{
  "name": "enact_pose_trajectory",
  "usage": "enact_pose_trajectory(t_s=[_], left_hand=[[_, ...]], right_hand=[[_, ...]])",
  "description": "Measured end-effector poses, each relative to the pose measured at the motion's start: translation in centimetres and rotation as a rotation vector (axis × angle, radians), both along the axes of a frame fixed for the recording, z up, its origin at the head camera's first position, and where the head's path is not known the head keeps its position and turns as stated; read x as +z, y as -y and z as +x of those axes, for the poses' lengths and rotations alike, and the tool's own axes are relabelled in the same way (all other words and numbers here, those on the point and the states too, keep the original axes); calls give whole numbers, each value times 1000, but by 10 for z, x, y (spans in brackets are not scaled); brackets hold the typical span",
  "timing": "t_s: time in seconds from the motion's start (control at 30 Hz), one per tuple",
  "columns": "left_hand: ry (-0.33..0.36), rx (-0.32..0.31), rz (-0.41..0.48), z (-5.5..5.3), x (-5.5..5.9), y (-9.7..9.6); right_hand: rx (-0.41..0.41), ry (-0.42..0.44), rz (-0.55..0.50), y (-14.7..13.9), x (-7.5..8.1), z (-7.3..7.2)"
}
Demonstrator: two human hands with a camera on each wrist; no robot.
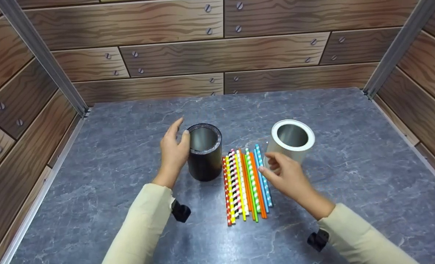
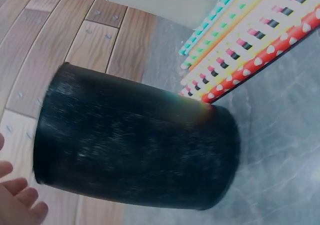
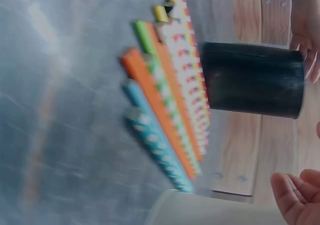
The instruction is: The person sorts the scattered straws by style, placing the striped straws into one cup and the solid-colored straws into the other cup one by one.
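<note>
Drinking straws [image 1: 247, 185], dotted, striped and plain, lie side by side on the marbled grey tabletop [image 1: 129, 146], between the black cylindrical cup [image 1: 204, 167] and the white-rimmed cup [image 1: 294, 148]. Your left hand [image 1: 174, 150] stands beside the black cup, thumb and fingers spread and holding nothing; you cannot tell whether the thumb touches the rim. Your right hand [image 1: 288, 176] is held with thumb and fingers apart and loosely bent, grasping nothing, near the blue straws.

Use the head view to see into both cup mouths; neither wrist view shows the interiors. Refer to the left wrist view for the scuffed side wall of the black cup, and to the right wrist view for the near straw ends, which are blurred. Both wrist views crop the white-rimmed cup at the frame edge.

Note that in the head view your right hand covers part of the white-rimmed cup's body. Wood-plank panels [image 1: 166, 62] enclose the tabletop, with metal posts [image 1: 45, 58] at the corners. Black wrist cameras [image 1: 181, 212] sit at your pale sleeves [image 1: 140, 223].
</note>
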State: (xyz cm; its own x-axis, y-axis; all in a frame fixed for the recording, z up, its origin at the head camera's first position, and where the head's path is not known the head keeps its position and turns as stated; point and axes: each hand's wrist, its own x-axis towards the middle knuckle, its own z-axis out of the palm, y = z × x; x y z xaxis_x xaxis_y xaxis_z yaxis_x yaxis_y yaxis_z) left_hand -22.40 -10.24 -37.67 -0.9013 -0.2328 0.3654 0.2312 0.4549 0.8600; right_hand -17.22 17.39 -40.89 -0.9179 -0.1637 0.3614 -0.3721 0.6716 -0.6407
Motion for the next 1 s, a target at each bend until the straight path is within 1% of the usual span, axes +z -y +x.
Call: enact_pose_trajectory(t_s=[0.1, 0.2, 0.33, 0.43, 0.6, 0.7, 0.87, 1.0], left_hand=[[-5, 10, 40, 0, -8, -1], [-12, 16, 50, 1, -13, -4], [-22, 46, 73, 2, -17, -10], [-46, 63, 93, 2, -21, -13], [-85, 54, 147, 1, -28, -17], [-84, 59, 176, 1, -31, -19], [-56, 77, 169, 2, -36, -22], [-61, 84, 167, 3, -39, -24]], right_hand=[[-34, 78, -6, -1, -13, 0], [-60, 117, -6, -2, -25, -1], [-80, 158, 2, -3, -39, -4], [-95, 191, 8, -3, -46, -6], [-119, 244, 17, -3, -55, -7], [-130, 272, 14, -2, -59, -9], [-145, 303, 14, -1, -61, -11], [-152, 283, 43, 0, -62, -12]])
